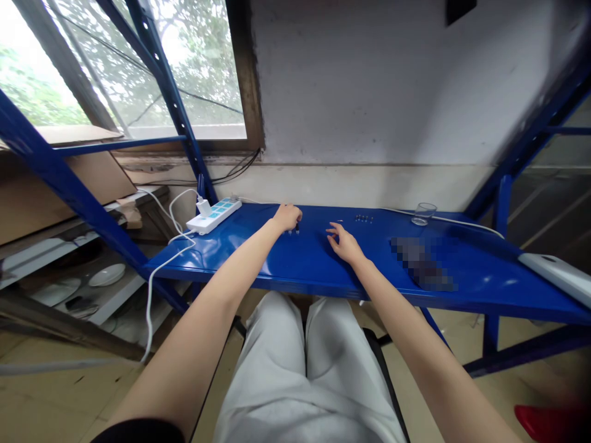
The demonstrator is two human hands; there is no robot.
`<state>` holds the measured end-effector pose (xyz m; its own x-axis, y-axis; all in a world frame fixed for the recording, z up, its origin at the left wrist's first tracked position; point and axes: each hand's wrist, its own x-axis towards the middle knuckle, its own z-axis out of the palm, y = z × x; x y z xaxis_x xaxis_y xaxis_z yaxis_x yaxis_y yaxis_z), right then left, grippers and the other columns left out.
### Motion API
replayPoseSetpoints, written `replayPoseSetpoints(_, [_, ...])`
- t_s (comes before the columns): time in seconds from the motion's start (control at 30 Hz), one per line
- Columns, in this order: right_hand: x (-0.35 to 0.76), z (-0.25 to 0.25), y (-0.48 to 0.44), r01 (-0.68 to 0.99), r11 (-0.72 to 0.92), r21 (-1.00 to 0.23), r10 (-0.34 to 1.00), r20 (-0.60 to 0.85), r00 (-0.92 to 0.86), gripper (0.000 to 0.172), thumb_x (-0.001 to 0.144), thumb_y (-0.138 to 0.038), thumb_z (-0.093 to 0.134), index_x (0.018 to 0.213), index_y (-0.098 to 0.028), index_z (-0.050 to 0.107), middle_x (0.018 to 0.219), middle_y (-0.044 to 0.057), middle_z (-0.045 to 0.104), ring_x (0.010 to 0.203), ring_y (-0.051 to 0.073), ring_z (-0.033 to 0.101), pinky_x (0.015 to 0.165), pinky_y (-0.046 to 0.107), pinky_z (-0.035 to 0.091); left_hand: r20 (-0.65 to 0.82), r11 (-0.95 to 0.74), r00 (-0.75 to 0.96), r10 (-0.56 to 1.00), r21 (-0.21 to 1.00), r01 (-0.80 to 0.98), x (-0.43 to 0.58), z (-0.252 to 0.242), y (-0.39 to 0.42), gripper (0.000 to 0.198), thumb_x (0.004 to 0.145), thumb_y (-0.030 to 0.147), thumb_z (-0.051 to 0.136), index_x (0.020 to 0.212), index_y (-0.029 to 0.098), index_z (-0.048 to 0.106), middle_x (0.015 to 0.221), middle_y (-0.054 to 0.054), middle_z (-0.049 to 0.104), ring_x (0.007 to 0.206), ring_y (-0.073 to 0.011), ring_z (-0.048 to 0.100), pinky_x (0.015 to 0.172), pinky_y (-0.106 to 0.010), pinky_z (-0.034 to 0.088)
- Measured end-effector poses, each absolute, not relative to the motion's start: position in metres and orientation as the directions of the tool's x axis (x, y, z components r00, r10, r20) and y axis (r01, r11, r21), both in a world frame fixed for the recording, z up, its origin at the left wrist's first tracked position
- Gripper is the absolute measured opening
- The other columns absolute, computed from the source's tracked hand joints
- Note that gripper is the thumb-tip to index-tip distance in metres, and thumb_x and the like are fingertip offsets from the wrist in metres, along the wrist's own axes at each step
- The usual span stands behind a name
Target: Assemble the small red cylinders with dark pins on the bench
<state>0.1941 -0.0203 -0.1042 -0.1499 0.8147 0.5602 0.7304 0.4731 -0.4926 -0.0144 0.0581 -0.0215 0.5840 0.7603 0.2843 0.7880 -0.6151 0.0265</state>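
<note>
My left hand (287,217) is over the blue table (318,264), its fingers curled down and pressed together. Right under its fingertips is a small dark piece with a pale lower end (297,227); similar little pieces beside it are partly covered by the hand. What the fingers grip is too small to make out. My right hand (345,243) hovers at the middle of the table, fingers apart and nothing visible in them. Just beyond it lies a tiny pale item (340,221). Several tiny metallic pieces (364,218) stand in rows farther right.
A white power strip (215,215) with a plugged-in cable is at the left end. Toward the right are a clear glass (423,214), a blurred-out object (422,264) and a white device (556,277). Blue frame posts (502,209) rise at both sides; a wall is behind.
</note>
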Motion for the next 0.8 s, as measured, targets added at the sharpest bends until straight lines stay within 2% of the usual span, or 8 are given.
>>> replayPoseSetpoints(0.1, [0.194,-0.105,-0.02,0.73,0.474,-0.493,0.814,0.562,-0.149,0.045,0.082,-0.026,0.044,0.126,-0.017,0.039,0.109,0.012,0.062,0.09,0.022,0.061,0.077,0.04,0.049,0.277,-0.604,0.579,0.767,0.004,0.797,-0.015,-0.02,0.057,0.015,0.063,0.008,0.061,0.072,0.02,0.066,0.08,-0.006,0.066,0.089,-0.0211,0.055,0.086,-0.031,0.034])
replayPoseSetpoints(0.17, [0.194,-0.106,-0.019,0.731,0.473,-0.492,0.813,0.563,-0.147,0.045,0.082,-0.026,0.044,0.126,-0.017,0.039,0.109,0.011,0.063,0.09,0.022,0.061,0.078,0.04,0.049,0.295,-0.6,0.563,0.772,0.046,0.798,-0.015,-0.02,0.054,0.014,0.063,0.011,0.063,0.074,0.019,0.067,0.082,-0.007,0.066,0.092,-0.0225,0.055,0.088,-0.033,0.033])
replayPoseSetpoints(0.37, [0.194,-0.107,-0.018,0.729,0.485,-0.483,0.798,0.585,-0.143,0.044,0.082,-0.025,0.044,0.124,-0.018,0.04,0.106,0.01,0.063,0.088,0.021,0.061,0.078,0.039,0.048,0.531,-0.648,0.466,0.708,0.226,0.727,-0.009,-0.025,0.032,0.021,0.077,0.019,0.053,0.094,0.018,0.066,0.101,-0.01,0.063,0.102,-0.0237,0.052,0.093,-0.036,0.032])
replayPoseSetpoints(0.43, [0.194,-0.108,-0.018,0.729,0.486,-0.482,0.797,0.587,-0.143,0.043,0.082,-0.025,0.044,0.124,-0.018,0.04,0.106,0.01,0.063,0.087,0.021,0.061,0.078,0.038,0.048,0.631,-0.656,0.371,0.682,0.302,0.692,-0.003,-0.033,0.019,0.025,0.082,0.022,0.046,0.099,0.018,0.064,0.103,-0.009,0.063,0.102,-0.0224,0.052,0.093,-0.036,0.034])
replayPoseSetpoints(0.53, [0.195,-0.109,-0.017,0.731,0.484,-0.481,0.799,0.584,-0.144,0.043,0.082,-0.025,0.044,0.124,-0.018,0.04,0.106,0.01,0.063,0.087,0.02,0.061,0.078,0.037,0.048,0.706,-0.651,0.176,0.686,0.489,0.58,0.005,-0.051,0.0,0.027,0.086,0.026,0.041,0.1,0.018,0.063,0.099,-0.008,0.064,0.097,-0.0193,0.055,0.09,-0.032,0.038])
replayPoseSetpoints(0.6, [0.196,-0.109,-0.016,0.734,0.474,-0.486,0.805,0.577,-0.138,0.043,0.082,-0.026,0.044,0.124,-0.018,0.041,0.106,0.01,0.063,0.086,0.02,0.061,0.076,0.037,0.049,0.684,-0.61,0.054,0.727,0.609,0.507,0.009,-0.065,-0.01,0.028,0.086,0.031,0.04,0.097,0.018,0.064,0.095,-0.008,0.065,0.088,-0.0165,0.058,0.084,-0.028,0.042])
replayPoseSetpoints(0.67, [0.196,-0.11,-0.016,0.736,0.466,-0.491,0.809,0.574,-0.129,0.042,0.081,-0.026,0.045,0.122,-0.018,0.042,0.104,0.01,0.063,0.085,0.02,0.061,0.076,0.036,0.049,0.606,-0.541,0.002,0.795,0.708,0.454,0.009,-0.078,-0.017,0.03,0.085,0.037,0.042,0.086,0.018,0.065,0.078,-0.005,0.066,0.073,-0.0139,0.06,0.073,-0.024,0.045])
replayPoseSetpoints(0.8, [0.196,-0.109,-0.016,0.732,0.467,-0.496,0.802,0.586,-0.114,0.035,0.081,-0.025,0.045,0.114,-0.017,0.049,0.098,0.009,0.064,0.085,0.019,0.061,0.076,0.034,0.048,0.48,-0.42,-0.089,0.873,0.832,0.362,0.001,-0.091,-0.019,0.04,0.084,0.047,0.039,0.07,0.017,0.062,0.052,0.0,0.058,0.048,-0.0099,0.054,0.053,-0.021,0.042])
